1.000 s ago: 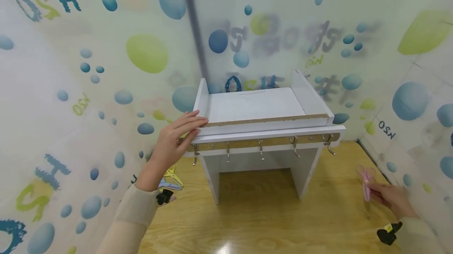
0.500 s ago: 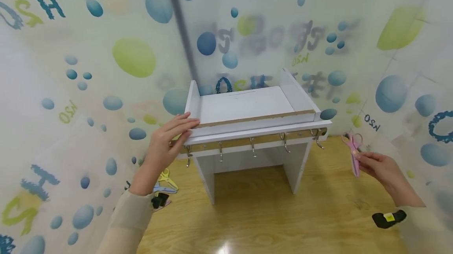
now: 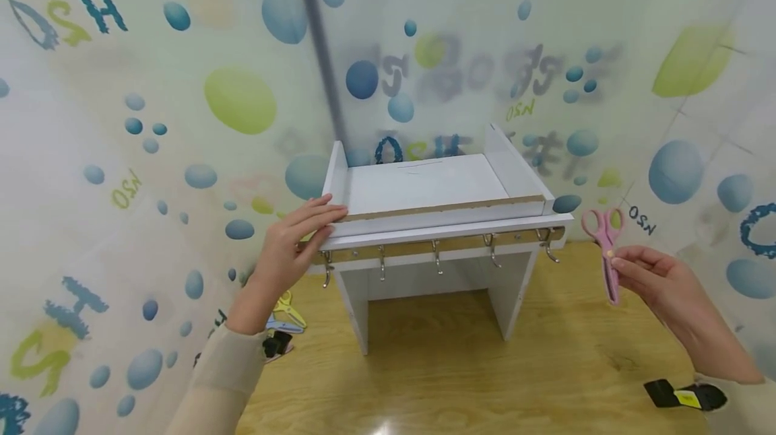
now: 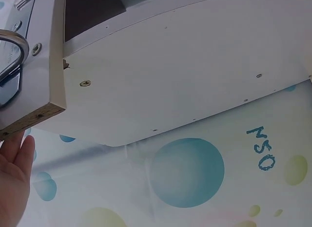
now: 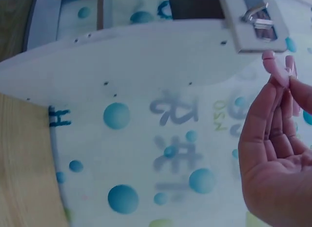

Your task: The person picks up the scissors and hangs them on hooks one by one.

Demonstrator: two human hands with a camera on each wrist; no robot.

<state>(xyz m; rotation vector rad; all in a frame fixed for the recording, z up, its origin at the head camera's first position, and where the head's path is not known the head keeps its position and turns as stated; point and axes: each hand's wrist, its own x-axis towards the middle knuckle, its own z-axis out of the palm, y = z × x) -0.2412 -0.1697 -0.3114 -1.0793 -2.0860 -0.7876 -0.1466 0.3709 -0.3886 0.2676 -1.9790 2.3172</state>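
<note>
Pale wood table (image 3: 436, 381) here, a soft shine near its front edge, and round it pale walls (image 3: 182, 125) splashed with blue and green ovals and H2O lettering, some mirrored. A white shelf (image 3: 424, 227) stands on the table, five hooks along its shiny metal rail (image 3: 407, 248). Left of it lie yellow scissors (image 3: 291, 310) and a blue pair (image 3: 283, 326). The left hand (image 3: 291, 236) rests, fingers stretched, on the shelf's near left corner. Over to the right hand (image 3: 661, 287): it's pinching the pink scissors (image 3: 607, 246) near their pale pivot, right of the shelf, loops up, blades together and pointing down.
</note>
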